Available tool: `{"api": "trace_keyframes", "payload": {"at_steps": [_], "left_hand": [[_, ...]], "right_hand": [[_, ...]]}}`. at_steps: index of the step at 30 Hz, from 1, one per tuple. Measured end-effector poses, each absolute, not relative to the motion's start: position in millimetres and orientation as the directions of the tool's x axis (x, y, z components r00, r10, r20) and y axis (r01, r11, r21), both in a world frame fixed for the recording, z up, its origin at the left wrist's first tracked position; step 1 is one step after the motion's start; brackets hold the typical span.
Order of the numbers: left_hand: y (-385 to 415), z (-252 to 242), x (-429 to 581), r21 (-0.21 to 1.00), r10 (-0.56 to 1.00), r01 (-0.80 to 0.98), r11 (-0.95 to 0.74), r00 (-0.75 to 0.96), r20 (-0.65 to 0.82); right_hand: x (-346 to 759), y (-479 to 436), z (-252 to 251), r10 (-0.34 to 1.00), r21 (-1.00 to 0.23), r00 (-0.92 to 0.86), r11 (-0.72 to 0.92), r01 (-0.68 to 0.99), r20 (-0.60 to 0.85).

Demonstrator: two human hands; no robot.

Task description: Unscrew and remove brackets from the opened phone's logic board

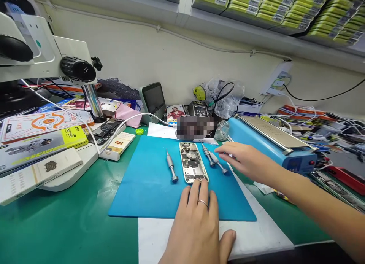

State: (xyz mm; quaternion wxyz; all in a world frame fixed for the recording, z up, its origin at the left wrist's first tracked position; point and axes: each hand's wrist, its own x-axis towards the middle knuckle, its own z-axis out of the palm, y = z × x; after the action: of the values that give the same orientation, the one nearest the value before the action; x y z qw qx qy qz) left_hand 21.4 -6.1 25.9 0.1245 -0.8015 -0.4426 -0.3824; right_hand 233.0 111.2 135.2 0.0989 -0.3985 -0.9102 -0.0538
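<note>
An opened phone [194, 163] with its inner parts bare lies on a blue work mat [142, 191]. My left hand [198, 218], a ring on one finger, rests palm down with its fingertips at the phone's near end. Its fingers are stretched out and hold nothing. On the right, my right hand [242, 157] hovers beside two screwdrivers [213, 159], its fingers somewhat bent and apart, with nothing visible in them. Another grey screwdriver [171, 167] lies left of the phone.
A blue heating device [265, 142] stands at the right, and a glass jar [221, 131] behind the mat. At the left, a microscope stand [92, 100] rises over battery boxes [42, 146]. A small screen [154, 100] leans near the wall.
</note>
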Motion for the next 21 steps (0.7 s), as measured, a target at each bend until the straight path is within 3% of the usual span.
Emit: {"api": "trace_keyframes", "payload": {"at_steps": [8,16,21], "left_hand": [[-4.6,17.2,17.7,0.105,0.630,0.795,-0.597,0.384,0.675],[-4.5,8.9,18.6,0.048,0.626,0.798,-0.600,0.431,0.649],[-13.4,15.5,24.3,0.131,0.752,0.850,-0.509,0.366,0.549]], "right_hand": [[239.4,104.4,115.7,0.820,-0.093,-0.552,0.568,0.818,0.153],[244.5,115.7,98.9,0.809,-0.180,-0.564,0.587,0.789,0.166],[239.4,115.2,98.8,0.782,-0.222,-0.597,0.624,0.750,0.182]]}}
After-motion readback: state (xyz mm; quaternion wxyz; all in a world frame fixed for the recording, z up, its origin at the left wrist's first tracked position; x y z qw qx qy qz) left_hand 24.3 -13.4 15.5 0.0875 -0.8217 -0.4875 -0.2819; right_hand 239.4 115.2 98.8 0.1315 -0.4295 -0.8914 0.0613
